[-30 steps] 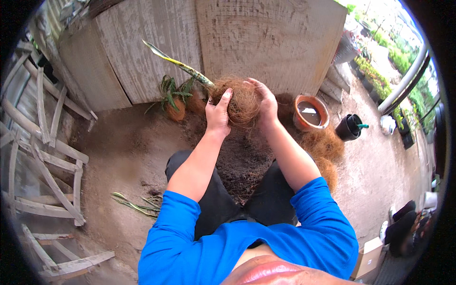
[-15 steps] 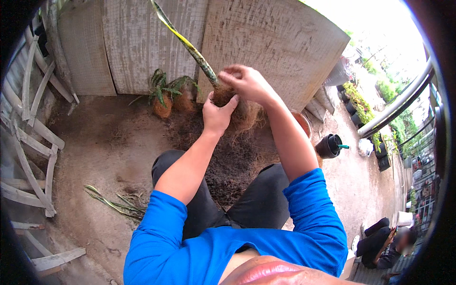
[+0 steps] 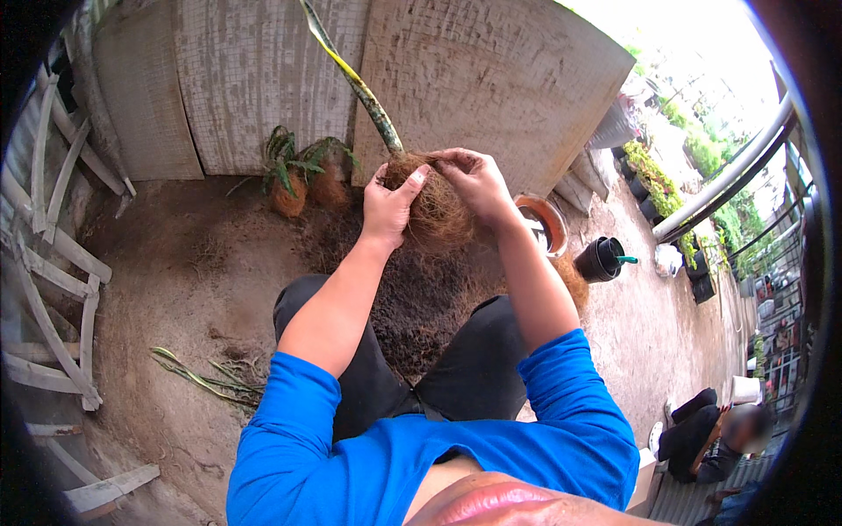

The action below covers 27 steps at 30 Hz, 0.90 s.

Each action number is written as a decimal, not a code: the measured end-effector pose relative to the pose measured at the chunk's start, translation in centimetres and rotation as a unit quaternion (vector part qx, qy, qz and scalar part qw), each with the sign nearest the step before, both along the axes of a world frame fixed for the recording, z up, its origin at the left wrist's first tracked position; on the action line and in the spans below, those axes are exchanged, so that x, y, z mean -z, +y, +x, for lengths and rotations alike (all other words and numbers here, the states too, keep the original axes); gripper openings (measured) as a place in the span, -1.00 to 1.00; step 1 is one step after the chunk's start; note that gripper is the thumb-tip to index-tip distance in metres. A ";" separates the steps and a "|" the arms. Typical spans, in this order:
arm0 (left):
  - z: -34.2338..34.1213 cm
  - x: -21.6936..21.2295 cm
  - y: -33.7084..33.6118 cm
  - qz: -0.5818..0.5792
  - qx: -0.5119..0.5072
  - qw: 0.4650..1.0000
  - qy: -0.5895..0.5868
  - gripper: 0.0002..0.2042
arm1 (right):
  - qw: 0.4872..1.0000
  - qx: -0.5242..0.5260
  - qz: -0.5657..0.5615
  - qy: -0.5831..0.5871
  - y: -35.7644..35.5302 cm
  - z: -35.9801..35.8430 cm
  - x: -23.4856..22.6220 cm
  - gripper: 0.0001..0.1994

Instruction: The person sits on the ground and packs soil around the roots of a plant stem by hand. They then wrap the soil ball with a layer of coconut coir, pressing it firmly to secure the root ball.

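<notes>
Brown fibre ball (image 3: 436, 210) — left hand (image 3: 388, 203) | right hand (image 3: 474, 180) — both gripping

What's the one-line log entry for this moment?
left hand: grips fibre root ball | right hand: pinches its top | long leaf: sticks up | clay pot: on ground, right

There are no packages, labels, signs or screens to see here.
</notes>
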State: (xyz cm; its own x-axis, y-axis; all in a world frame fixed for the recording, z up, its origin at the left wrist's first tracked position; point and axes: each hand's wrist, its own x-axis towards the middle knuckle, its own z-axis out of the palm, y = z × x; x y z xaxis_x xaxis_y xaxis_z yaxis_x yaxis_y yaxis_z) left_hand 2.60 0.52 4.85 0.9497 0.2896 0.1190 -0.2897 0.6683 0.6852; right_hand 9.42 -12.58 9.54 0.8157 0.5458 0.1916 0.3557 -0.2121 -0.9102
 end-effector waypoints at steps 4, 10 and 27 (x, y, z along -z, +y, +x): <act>0.0 0.0 0.5 -0.022 0.008 0.999 0.034 -0.74 | 0.995 -0.023 0.058 0.073 -0.4 -2.3 0.4 -0.71; -0.2 -0.2 0.1 -0.059 0.069 0.994 0.053 -0.62 | 0.969 0.063 0.087 -0.222 0.4 -3.7 3.4 -0.72; 3.3 4.2 0.7 -0.128 0.070 0.971 0.190 -0.79 | 0.977 0.066 0.192 0.064 1.7 -0.7 7.1 -0.79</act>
